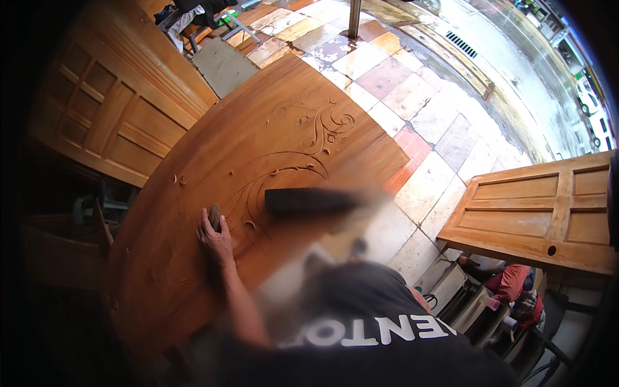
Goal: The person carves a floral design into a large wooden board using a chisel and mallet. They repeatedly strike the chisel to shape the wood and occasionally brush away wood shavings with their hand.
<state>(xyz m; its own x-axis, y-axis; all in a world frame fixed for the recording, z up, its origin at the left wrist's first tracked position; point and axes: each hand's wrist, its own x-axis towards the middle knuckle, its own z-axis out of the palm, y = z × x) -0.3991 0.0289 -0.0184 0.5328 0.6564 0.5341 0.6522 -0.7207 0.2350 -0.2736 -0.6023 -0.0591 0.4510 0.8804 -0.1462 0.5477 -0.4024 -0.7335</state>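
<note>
A large curved brown wooden panel fills the middle, with carved scrolls and thin curling lines cut into its surface. My left hand rests on it, thumb and fingers closed round a short brownish block-like piece whose kind I cannot make out. To the right of that hand, a dark oblong block shows over the panel, its right end lost in a blur. My right hand cannot be made out in this smeared area. Small wood chips lie near the carving.
Panelled wooden doors stand at the left and the right. Beyond the panel is a patchwork tiled floor with a metal post. Below the right door are red cloth and assorted items. A grey board lies at the back left.
</note>
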